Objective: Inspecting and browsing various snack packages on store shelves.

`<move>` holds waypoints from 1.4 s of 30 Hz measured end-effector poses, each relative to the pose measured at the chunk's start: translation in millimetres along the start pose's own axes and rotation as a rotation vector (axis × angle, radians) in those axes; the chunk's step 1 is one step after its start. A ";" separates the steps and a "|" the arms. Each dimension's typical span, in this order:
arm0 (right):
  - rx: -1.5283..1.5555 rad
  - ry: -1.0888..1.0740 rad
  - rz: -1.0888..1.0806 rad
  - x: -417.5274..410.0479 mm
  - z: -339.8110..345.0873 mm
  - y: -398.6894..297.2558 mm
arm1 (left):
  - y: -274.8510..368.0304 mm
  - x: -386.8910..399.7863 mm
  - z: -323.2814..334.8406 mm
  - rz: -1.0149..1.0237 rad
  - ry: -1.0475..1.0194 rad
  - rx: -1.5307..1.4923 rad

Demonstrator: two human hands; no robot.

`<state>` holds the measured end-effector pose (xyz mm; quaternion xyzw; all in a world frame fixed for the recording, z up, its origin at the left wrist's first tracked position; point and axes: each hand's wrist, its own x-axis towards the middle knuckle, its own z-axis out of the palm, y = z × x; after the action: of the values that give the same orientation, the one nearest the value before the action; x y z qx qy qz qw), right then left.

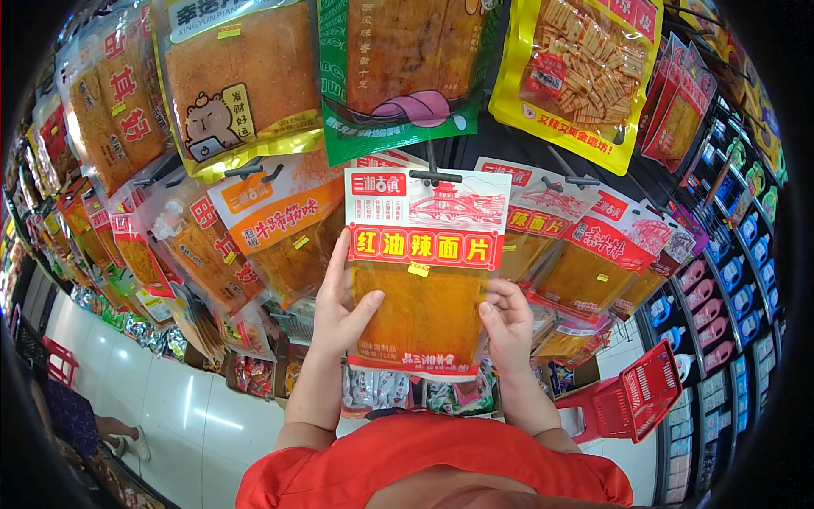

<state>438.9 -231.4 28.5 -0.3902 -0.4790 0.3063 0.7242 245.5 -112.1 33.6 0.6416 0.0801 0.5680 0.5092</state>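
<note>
Between my two hands is a flat snack packet [416, 312] with a white and red printed header and a clear window showing orange-brown sheets. My left hand [346, 302] grips its left edge, thumb on the front. On the right edge, my right hand [509, 321] pinches it between thumb and fingers. The packet's top overlaps a dark display hook [435, 177]; whether it still hangs on that hook I cannot tell. An orange-headed packet [286, 235] hangs to the left, and a similar red and white packet [588, 254] to the right.
Above hang a green packet [407, 63], a yellow packet [579, 76] and a capybara-printed packet [245, 83]. Boxes of small packets [375, 388] stand low down. Red shopping baskets [636, 394] are at right, beside shelves of bottles [706, 296]. Another person's leg [117, 429] shows at lower left.
</note>
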 end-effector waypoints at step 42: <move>-0.179 0.445 -0.206 12.9 -94.4 14.8 | -58.0 -4.8 116.0 0.063 -0.276 0.573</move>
<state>530.6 -239.0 -0.6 -0.4599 -0.3703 0.0939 0.8016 365.5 -153.4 6.3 0.8320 0.1470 0.4454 0.2963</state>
